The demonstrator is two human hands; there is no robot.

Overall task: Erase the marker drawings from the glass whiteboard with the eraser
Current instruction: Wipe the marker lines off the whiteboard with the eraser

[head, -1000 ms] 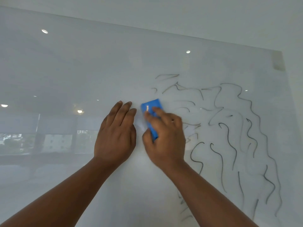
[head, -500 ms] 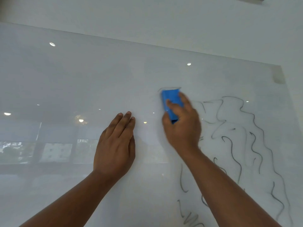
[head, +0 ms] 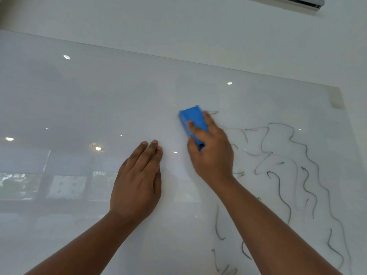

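A glass whiteboard [head: 99, 100] fills most of the view. Black wavy marker lines [head: 278, 175] cover its right half. My right hand [head: 211, 153] grips a blue eraser [head: 193, 121] and presses it flat on the glass at the upper left edge of the drawing. A short stroke shows just right of the eraser's top. My left hand [head: 138, 181] lies flat on the board left of the eraser, fingers together and empty. My right forearm hides part of the lower lines.
The board's top edge [head: 178, 58] runs slantwise under a white wall. A grey mounting tab [head: 336, 99] sits at the board's upper right corner. A metal fixture [head: 297, 2] shows at the top right. Ceiling lights and windows reflect in the left half of the glass.
My right hand has carried the eraser up over the drawing's upper left, and several lines there are gone. The view has tilted upward. My left hand stays flat in place.
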